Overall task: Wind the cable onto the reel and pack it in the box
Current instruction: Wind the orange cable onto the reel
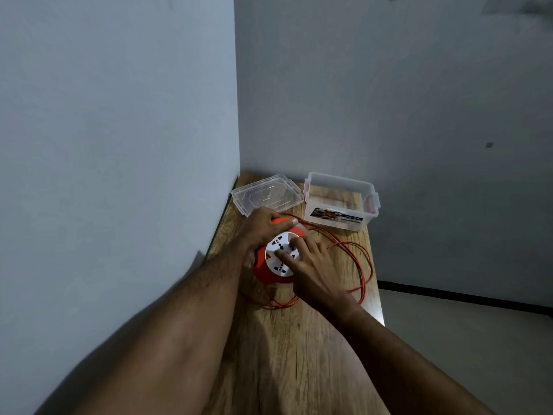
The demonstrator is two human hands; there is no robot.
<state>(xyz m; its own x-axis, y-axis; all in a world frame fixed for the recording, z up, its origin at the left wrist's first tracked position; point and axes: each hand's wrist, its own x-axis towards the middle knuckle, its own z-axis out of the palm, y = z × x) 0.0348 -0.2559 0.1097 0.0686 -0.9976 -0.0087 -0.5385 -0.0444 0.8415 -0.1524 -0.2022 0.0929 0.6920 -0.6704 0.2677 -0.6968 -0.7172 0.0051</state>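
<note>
Reading "MULTI BOX" in small white letters on a dark strip is possible on the label point(336, 217) stuck to the front of a clear plastic box point(341, 202); the rest of the label is a small picture too blurred to make out. This box stands open at the far end of a wooden table point(299, 354), near the wall, with reddish clips on its short sides, and nothing can be seen inside it except the table grain through its walls. Its clear lid point(267, 194) lies flat on the table just to the left, close to the corner of the room. Nearer the viewer sits an orange cable reel point(266, 265) with a round white face point(282, 254) carrying several dark socket holes. The left hand point(264, 224) is clasped over the far upper edge of the reel, fingers curled around its orange rim. The right hand point(308, 265) rests on the white face with fingers pressed against its centre; whether it grips a knob there cannot be told. A thin orange cable point(363, 265) runs from the reel and lies in loose loops on the table to the right and in front of the reel, partly hidden under the right forearm. The table is narrow, light brown and pushed into a corner between two plain grey walls point(119, 115). To the right a pale floor point(478, 339) shows, edged by a dark skirting line.
</note>
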